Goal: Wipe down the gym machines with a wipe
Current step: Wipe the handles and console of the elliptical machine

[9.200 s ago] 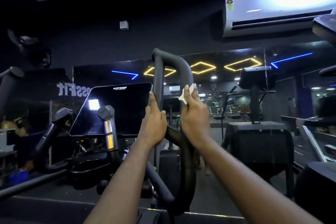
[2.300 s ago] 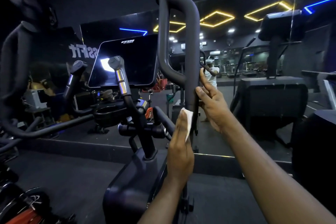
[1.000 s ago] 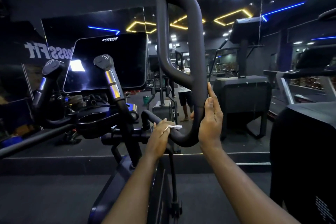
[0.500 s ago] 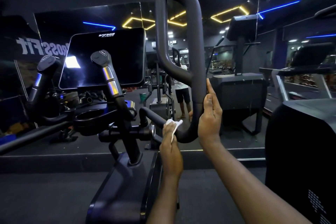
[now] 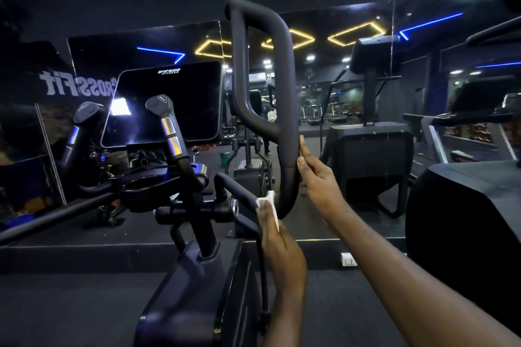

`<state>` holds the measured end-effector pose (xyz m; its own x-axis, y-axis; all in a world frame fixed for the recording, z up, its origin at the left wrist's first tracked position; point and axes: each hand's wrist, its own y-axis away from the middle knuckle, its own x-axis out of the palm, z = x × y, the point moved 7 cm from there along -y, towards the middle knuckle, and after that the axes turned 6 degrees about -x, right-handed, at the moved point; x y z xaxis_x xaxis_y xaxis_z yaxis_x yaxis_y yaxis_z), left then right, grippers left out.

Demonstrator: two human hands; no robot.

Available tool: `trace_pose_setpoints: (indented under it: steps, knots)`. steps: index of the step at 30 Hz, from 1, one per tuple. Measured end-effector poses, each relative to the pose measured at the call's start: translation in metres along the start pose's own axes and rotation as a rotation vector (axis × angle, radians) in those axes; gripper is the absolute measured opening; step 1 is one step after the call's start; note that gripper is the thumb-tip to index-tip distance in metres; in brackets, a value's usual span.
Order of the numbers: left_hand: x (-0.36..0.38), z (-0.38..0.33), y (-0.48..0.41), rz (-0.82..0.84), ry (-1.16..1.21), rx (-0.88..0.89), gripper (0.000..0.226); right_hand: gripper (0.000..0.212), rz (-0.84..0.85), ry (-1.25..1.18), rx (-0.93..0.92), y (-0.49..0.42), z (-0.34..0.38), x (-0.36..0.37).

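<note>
A black looped handlebar (image 5: 284, 70) of an elliptical machine rises in the middle of the view. My left hand (image 5: 277, 236) holds a small white wipe (image 5: 267, 203) against the inner side of the bar's lower bend. My right hand (image 5: 318, 177) rests on the outer right side of the same bar, fingers straight and pointing up along it. The machine's dark console screen (image 5: 166, 101) stands to the left, behind a short grip with metal bands (image 5: 169, 127).
A mirror wall (image 5: 338, 70) runs behind the machine, above a low black step (image 5: 84, 256). Another black machine (image 5: 372, 149) stands at centre right, and a bulky dark machine body (image 5: 465, 220) fills the right edge. Black floor lies below.
My left hand with the wipe has shifted from the lower side bar onto the inner bend of the loop. My right hand has stayed on the bar's right side.
</note>
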<state>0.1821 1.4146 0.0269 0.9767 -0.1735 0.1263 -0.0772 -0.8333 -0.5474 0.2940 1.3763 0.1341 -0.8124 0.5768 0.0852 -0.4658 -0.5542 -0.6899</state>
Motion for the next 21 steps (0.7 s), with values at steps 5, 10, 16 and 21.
trace_pose_setpoints:
  steps: [5, 10, 16, 21]
  knots:
    - [0.000, -0.003, 0.023, -0.129, -0.165, -0.116, 0.049, 0.047, 0.058, 0.005, 0.070, 0.011, -0.021, -0.020]
    - [-0.008, -0.005, 0.045, -0.181, -0.365, -0.126, 0.022, 0.037, 0.183, 0.199, 0.233, 0.039, -0.059, -0.054]
    - [0.021, -0.025, 0.059, 0.073, -0.355, -0.089, 0.022, 0.039, 0.444, 0.005, 0.396, 0.072, -0.077, -0.091]
    - [0.039, -0.041, 0.063, 0.247, -0.452, -0.121, 0.027, 0.017, 0.557, -0.056, 0.351, 0.075, -0.077, -0.098]
